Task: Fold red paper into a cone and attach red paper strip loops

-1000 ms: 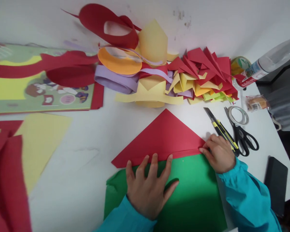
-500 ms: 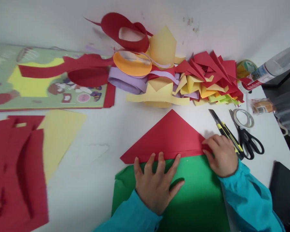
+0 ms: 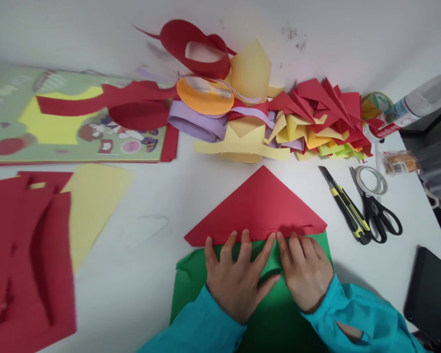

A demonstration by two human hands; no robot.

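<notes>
A red paper (image 3: 259, 203), folded to a triangle with its peak away from me, lies over the top edge of a green sheet (image 3: 191, 289). A narrow folded strip runs along the triangle's near edge. My left hand (image 3: 235, 274) rests open there, fingers spread and tips on the strip's left and middle part. Right beside it, my right hand (image 3: 305, 269) lies with outstretched fingers close together, tips on the same edge. The index fingertips of both hands almost meet. The triangle's right corner is uncovered.
At right lie a utility knife (image 3: 347, 208), scissors (image 3: 380, 215), a tape roll (image 3: 371, 180) and a black case (image 3: 426, 289). Cut red sheets (image 3: 55, 255) and a pale yellow sheet (image 3: 95, 211) are at left. Folded paper pieces (image 3: 323, 117) and paper bands (image 3: 194, 120) line the wall.
My right hand has moved left from the triangle's right corner to its near edge beside my left hand, its pinch now opened out. My left hand has stayed in place.
</notes>
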